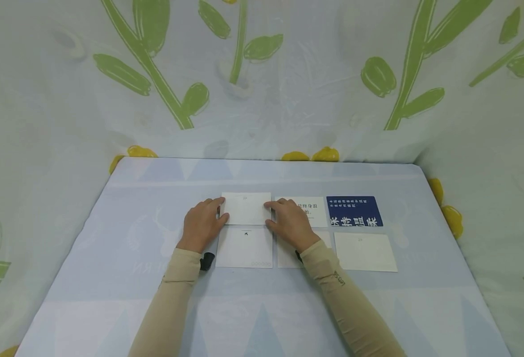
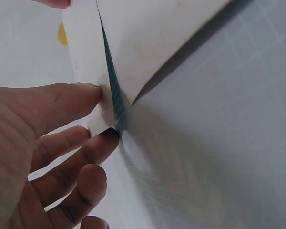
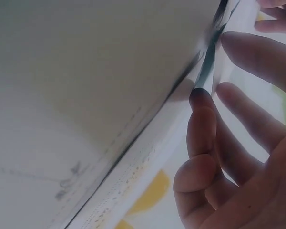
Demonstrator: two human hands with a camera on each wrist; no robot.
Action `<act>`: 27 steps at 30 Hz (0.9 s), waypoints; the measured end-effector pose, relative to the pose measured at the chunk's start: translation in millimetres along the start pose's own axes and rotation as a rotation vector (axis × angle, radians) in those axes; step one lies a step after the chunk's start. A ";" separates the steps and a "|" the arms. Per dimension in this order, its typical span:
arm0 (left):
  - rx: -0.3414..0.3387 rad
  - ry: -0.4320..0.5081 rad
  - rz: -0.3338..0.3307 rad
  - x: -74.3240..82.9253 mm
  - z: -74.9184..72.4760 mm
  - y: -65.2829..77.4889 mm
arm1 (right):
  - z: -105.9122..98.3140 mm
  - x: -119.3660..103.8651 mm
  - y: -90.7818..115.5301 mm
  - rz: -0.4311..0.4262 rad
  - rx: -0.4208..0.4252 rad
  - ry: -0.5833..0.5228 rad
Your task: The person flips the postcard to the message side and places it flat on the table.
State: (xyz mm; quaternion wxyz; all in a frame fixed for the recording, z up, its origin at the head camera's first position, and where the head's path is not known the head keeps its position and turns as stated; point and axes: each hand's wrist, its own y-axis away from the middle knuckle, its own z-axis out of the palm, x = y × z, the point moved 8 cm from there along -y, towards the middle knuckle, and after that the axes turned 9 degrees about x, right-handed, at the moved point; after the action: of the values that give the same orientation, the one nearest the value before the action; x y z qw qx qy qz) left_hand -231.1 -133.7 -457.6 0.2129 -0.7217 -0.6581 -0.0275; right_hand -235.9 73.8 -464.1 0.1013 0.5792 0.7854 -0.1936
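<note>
Both hands pinch one white postcard [image 1: 245,210] by its short sides, at the left end of the back row of cards. My left hand [image 1: 203,223] has its thumb [image 2: 83,98] at one side of the card and a fingertip at its corner. A teal, lined underside shows along the edge. On the opposite side my right hand [image 1: 292,223] grips the card the same way, its wrist over the front row. Just in front lies another white postcard [image 1: 244,248] with a small dark mark and a row of little boxes.
Right of the held card lie a white card with dark lettering [image 1: 317,208] and a navy card with white lettering [image 1: 354,211]. In the front row, one white card [image 1: 285,255] is partly hidden by my right forearm; another [image 1: 365,252] lies farther right. Leaf-patterned cloth surrounds the table [image 1: 110,258].
</note>
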 end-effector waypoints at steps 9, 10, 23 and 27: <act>0.019 -0.012 0.010 0.6 2.5 -0.1 | 2.8 1.2 -0.4 0.015 -0.003 0.029; 0.020 -0.014 0.011 1.0 2.1 0.2 | 2.7 1.2 -0.5 0.015 -0.002 0.031; 0.028 -0.033 0.009 2.9 -0.3 0.7 | 3.1 -0.6 -1.1 0.002 0.003 0.051; 0.032 -0.032 0.005 3.8 -1.2 0.6 | 3.6 -1.5 -1.5 -0.003 0.003 0.055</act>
State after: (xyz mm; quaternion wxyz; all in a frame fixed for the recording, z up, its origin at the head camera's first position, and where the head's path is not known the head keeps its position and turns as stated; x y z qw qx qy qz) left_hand -229.8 -130.6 -455.5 0.2141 -0.7202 -0.6599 -0.0048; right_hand -237.1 70.5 -466.6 0.0782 0.5833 0.7884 -0.1790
